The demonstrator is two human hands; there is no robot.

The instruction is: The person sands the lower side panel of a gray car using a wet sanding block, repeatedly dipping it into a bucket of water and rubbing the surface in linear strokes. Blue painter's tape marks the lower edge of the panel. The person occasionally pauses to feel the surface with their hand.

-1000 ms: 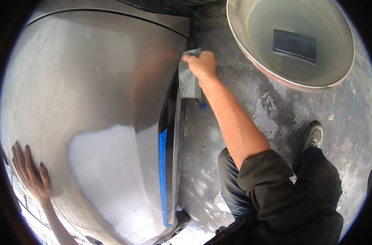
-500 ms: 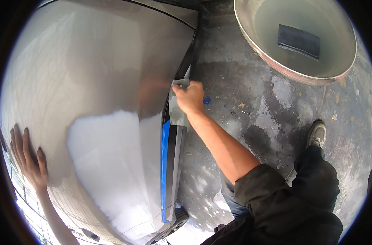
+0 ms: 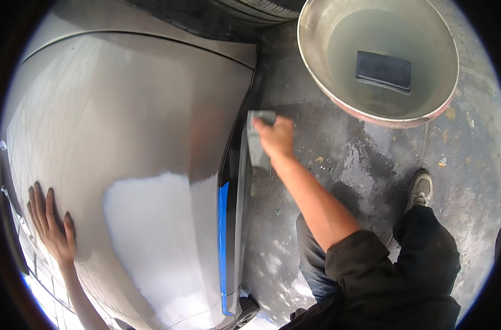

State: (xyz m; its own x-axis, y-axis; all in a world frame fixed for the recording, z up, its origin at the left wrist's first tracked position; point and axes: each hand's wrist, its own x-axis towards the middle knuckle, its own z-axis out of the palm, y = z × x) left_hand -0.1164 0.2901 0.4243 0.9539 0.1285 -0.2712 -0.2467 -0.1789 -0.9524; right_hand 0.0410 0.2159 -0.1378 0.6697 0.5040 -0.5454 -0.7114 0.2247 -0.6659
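Note:
My right hand (image 3: 273, 133) grips a flat grey sanding sheet (image 3: 260, 151) alongside the dark trim (image 3: 234, 159) at the lower edge of the silver car panel (image 3: 129, 110); whether the sheet touches the trim I cannot tell. On the panel, my left hand (image 3: 52, 223) lies with its fingers stretched out and apart. A large whitish, matte patch (image 3: 146, 236) covers the near part of the panel. Blue masking tape (image 3: 223, 242) runs along the trim beside this patch.
A wide metal basin (image 3: 426, 110) of cloudy water stands at the upper right, with a dark rectangular pad (image 3: 382, 71) in it. A tyre (image 3: 250, 10) is at the top. The stained concrete floor (image 3: 338, 170) lies under my legs and shoe (image 3: 421, 190).
My right hand and the sheet moved down along the trim, then a little to the right, away from it. The view has shifted slightly. My left hand stays on the panel.

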